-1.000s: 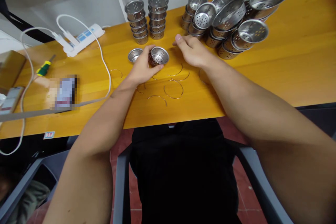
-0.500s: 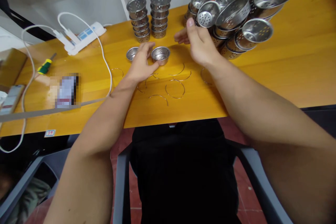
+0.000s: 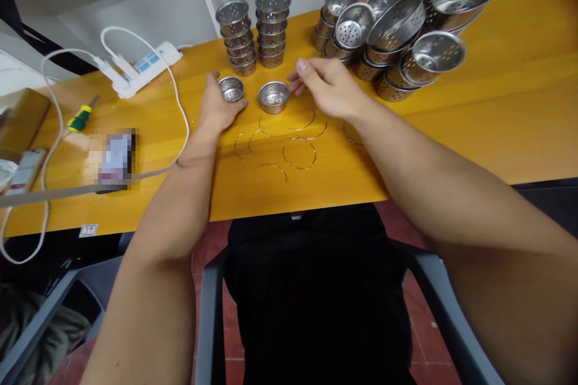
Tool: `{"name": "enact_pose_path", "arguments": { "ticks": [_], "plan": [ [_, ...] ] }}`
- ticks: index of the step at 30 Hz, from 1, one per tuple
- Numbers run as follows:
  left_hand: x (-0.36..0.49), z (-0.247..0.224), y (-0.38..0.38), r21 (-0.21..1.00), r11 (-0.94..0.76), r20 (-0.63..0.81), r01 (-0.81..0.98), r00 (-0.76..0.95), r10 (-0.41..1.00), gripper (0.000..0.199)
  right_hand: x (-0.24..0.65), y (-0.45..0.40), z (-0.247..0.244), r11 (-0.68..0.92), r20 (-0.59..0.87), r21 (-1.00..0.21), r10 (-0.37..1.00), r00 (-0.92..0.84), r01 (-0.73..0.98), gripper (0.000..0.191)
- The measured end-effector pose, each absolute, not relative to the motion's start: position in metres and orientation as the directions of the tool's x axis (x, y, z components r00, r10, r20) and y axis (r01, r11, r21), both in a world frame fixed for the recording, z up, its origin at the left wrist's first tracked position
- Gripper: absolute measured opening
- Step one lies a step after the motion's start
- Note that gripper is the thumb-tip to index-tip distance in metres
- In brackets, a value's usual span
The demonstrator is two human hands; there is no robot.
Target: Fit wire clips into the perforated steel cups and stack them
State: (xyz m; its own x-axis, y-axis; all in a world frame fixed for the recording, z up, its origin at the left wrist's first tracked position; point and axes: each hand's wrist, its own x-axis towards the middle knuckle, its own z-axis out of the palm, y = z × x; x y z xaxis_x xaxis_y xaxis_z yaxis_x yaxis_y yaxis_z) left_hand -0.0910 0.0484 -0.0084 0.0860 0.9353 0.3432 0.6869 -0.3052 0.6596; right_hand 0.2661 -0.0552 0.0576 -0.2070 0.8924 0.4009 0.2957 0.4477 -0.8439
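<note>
Curves left hand (image 3: 218, 102) round small cup (image 3: 232, 91) left of middle cup (image 3: 274, 98), can't tell if clasping; holds open, empty right hand (image 3: 329, 86) beside it

Both hands (image 3: 220, 104) are near two perforated metal cups (image 3: 273, 98).

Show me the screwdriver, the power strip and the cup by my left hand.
Screwdriver (image 3: 79, 118): head view, on its green and yellow handle.
Power strip (image 3: 150, 70): head view, on its white casing.
Cup by the left hand (image 3: 218, 109) (image 3: 231, 90): head view, on its perforated inside.
</note>
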Motion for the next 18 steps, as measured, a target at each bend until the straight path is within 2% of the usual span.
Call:
{"name": "enact_pose_path", "arguments": {
  "ticks": [3, 5, 8, 11, 12, 14, 16, 18],
  "plan": [
    [-0.079, 0.005, 0.042, 0.645, -0.499, 0.457, 0.579, 0.23, 0.859, 0.122, 0.265, -0.057, 0.059, 0.444, 0.398, -0.843, 0.895, -0.202, 0.304, 0.087],
    [-0.067, 0.012, 0.035, 0.675, -0.579, 0.521, 0.458, 0.26, 0.813, 0.121, 0.265, -0.057, 0.059, 0.455, 0.407, -0.833, 0.889, -0.209, 0.316, 0.085],
    [-0.053, 0.018, 0.024, 0.676, -0.644, 0.582, 0.358, 0.277, 0.765, 0.116, 0.268, -0.059, 0.062, 0.474, 0.408, -0.809, 0.879, -0.249, 0.348, 0.077],
    [-0.047, 0.018, 0.017, 0.662, -0.649, 0.583, 0.376, 0.286, 0.76, 0.107, 0.279, -0.067, 0.075, 0.493, 0.374, -0.779, 0.861, -0.344, 0.388, 0.063],
    [-0.046, 0.017, 0.017, 0.669, -0.636, 0.574, 0.386, 0.275, 0.771, 0.104, 0.283, -0.071, 0.081, 0.496, 0.332, -0.765, 0.85, -0.409, 0.41, 0.058],
    [-0.047, 0.016, 0.016, 0.692, -0.601, 0.549, 0.399, 0.25, 0.798, 0.1, 0.293, -0.079, 0.095, 0.462, 0.128, -0.754, 0.801, -0.585, 0.467, 0.053],
    [-0.047, 0.015, 0.017, 0.708, -0.576, 0.528, 0.408, 0.236, 0.816, 0.099, 0.3, -0.086, 0.105, 0.454, -0.072, -0.694, 0.729, -0.681, 0.559, 0.065],
    [-0.048, 0.013, 0.018, 0.713, -0.564, 0.511, 0.416, 0.242, 0.825, 0.1, 0.303, -0.09, 0.108, 0.487, -0.196, -0.585, 0.691, -0.696, 0.648, 0.078]
  ]
}}
